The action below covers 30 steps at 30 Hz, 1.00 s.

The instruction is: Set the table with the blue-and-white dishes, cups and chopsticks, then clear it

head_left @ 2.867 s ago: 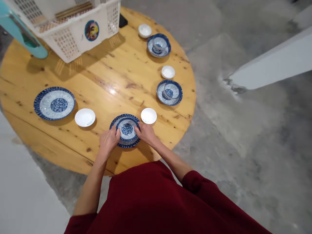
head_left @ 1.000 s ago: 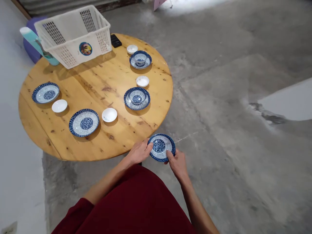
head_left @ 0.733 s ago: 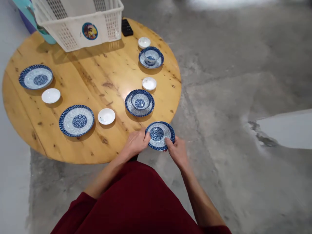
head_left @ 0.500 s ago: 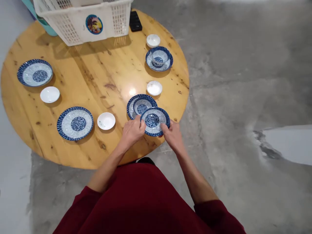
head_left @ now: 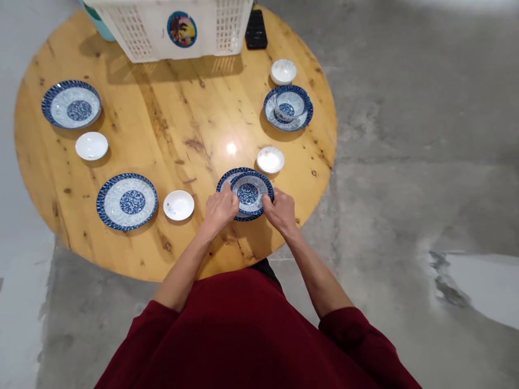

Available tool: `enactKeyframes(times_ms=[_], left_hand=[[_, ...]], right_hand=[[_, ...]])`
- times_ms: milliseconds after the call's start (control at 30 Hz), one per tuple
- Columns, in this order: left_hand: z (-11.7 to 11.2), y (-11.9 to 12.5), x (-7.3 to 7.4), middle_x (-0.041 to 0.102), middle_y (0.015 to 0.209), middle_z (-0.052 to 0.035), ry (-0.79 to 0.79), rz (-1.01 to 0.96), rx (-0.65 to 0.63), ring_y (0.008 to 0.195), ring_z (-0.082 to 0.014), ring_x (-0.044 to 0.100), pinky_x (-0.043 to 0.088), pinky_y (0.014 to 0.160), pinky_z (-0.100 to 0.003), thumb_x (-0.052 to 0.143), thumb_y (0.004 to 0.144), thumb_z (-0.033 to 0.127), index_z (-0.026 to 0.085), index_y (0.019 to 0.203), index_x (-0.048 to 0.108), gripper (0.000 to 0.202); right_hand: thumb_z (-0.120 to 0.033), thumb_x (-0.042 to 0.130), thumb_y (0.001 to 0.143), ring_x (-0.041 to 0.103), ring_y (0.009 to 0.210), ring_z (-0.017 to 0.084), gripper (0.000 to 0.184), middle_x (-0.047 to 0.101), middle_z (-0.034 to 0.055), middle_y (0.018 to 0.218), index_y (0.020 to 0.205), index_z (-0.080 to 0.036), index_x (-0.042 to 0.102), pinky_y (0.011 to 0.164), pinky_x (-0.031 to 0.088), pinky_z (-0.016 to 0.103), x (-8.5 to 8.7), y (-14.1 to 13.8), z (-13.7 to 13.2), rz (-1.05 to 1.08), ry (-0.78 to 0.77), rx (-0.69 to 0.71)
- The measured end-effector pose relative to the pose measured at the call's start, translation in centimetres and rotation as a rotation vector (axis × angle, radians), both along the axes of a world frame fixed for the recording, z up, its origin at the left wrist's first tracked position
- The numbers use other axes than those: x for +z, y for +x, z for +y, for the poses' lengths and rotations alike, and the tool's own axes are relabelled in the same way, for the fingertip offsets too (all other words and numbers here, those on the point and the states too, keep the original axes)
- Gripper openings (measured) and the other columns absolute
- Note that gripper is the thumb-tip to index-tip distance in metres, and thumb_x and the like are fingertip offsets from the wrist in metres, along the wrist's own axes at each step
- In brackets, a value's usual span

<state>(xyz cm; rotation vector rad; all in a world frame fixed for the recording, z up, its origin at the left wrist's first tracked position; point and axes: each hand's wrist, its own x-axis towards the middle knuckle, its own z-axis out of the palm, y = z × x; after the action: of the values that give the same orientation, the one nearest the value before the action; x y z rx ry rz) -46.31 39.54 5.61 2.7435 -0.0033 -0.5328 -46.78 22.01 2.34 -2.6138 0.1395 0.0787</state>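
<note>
I hold a small blue-and-white patterned dish [head_left: 250, 193] by its rim with both hands, over another blue-and-white plate [head_left: 225, 179] that shows only at its left edge. My left hand [head_left: 221, 209] pinches the dish's left rim; my right hand [head_left: 279, 210] pinches the right rim. Both hands sit near the front edge of the round wooden table [head_left: 178, 135]. I cannot tell whether the dish rests on the plate below or hovers just above it.
On the table: blue plates [head_left: 126, 201] [head_left: 71, 104], a blue plate with a bowl on it [head_left: 288, 107], small white dishes [head_left: 179, 205] [head_left: 91, 146] [head_left: 270, 159] [head_left: 283, 71], a white plastic basket [head_left: 178, 24] and a black object [head_left: 255, 29]. Grey concrete floor lies to the right.
Both hands lifted the small dish off the near plate, carried it out past the table's edge, then brought it back over the plate with a bowl near the front edge.
</note>
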Motion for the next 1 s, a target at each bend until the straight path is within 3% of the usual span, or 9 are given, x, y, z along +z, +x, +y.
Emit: enactKeyframes(times_ms=[167,267,333,467,633,800,900,1000], left_hand=[[-0.3,0.1,-0.7,0.076,0.101,-0.0169,0.053,0.012,0.039,0.097,-0.0321,0.073,0.050,0.084,-0.036,0.035,0.099,0.026,0.007,0.148,0.037,0.053],[-0.4,0.4,-0.8,0.076,0.100,-0.0178,0.100,0.038,0.047,0.098,-0.0334,0.073,0.051,0.082,-0.037,0.035,0.099,0.028,0.008,0.149,0.037,0.054],[-0.5,0.5,-1.0,0.076,0.100,-0.0179,0.121,0.052,0.047,0.098,-0.0335,0.073,0.051,0.081,-0.037,0.034,0.099,0.028,0.009,0.147,0.039,0.053],[-0.8,0.5,-1.4,0.076,0.101,-0.0175,0.143,0.075,0.051,0.098,-0.0339,0.073,0.051,0.081,-0.038,0.033,0.099,0.029,0.010,0.144,0.044,0.050],[-0.6,0.7,-1.4,0.076,0.100,-0.0182,0.139,0.080,0.058,0.097,-0.0344,0.073,0.052,0.082,-0.039,0.033,0.099,0.030,0.012,0.138,0.049,0.046],[0.5,1.2,-1.8,0.075,0.108,-0.0191,0.025,0.122,0.088,0.106,-0.0342,0.071,0.051,0.090,-0.041,0.036,0.100,0.046,0.013,0.134,0.054,0.051],[0.9,1.5,-3.2,0.074,0.115,-0.0155,-0.209,0.133,0.154,0.108,-0.0311,0.070,0.053,0.092,-0.041,0.045,0.096,0.051,0.015,0.134,0.056,0.053],[0.8,1.6,-5.0,0.074,0.116,-0.0116,-0.523,0.110,0.268,0.104,-0.0256,0.070,0.055,0.092,-0.040,0.044,0.096,0.043,0.015,0.131,0.058,0.047]], right_hand=[[-0.035,0.038,0.094,0.065,0.076,0.028,0.039,0.072,0.0164,0.084,0.105,-0.011,0.067,0.067,0.041,0.031,0.2,1.1,-0.4,0.141,-0.198,0.134],[-0.032,0.039,0.096,0.068,0.083,0.031,0.049,0.074,0.0173,0.094,0.136,-0.009,0.054,0.072,0.045,0.033,0.8,1.7,-0.5,0.208,-0.257,0.214],[-0.032,0.038,0.097,0.070,0.087,0.032,0.055,0.075,0.0175,0.100,0.148,-0.010,0.042,0.074,0.047,0.035,1.1,2.1,-0.6,0.239,-0.280,0.264],[-0.033,0.036,0.099,0.071,0.091,0.033,0.058,0.074,0.0199,0.105,0.152,-0.009,0.035,0.076,0.049,0.037,1.2,2.9,-0.7,0.300,-0.351,0.337],[-0.033,0.036,0.100,0.071,0.094,0.033,0.056,0.074,0.0202,0.105,0.150,-0.009,0.037,0.079,0.049,0.038,1.1,3.5,-0.7,0.326,-0.393,0.377],[-0.039,0.044,0.098,0.069,0.103,0.029,0.039,0.073,0.0167,0.112,0.123,-0.015,0.062,0.087,0.049,0.034,0.7,4.1,-0.8,0.298,-0.186,0.340],[-0.038,0.053,0.093,0.068,0.102,0.025,0.034,0.075,0.0117,0.110,0.115,-0.016,0.066,0.088,0.050,0.032,-0.2,4.5,-0.4,0.289,0.102,0.274],[-0.027,0.054,0.085,0.068,0.093,0.021,0.032,0.076,0.0056,0.101,0.112,-0.018,0.067,0.085,0.053,0.031,-1.3,4.5,0.3,0.256,0.402,0.199]])
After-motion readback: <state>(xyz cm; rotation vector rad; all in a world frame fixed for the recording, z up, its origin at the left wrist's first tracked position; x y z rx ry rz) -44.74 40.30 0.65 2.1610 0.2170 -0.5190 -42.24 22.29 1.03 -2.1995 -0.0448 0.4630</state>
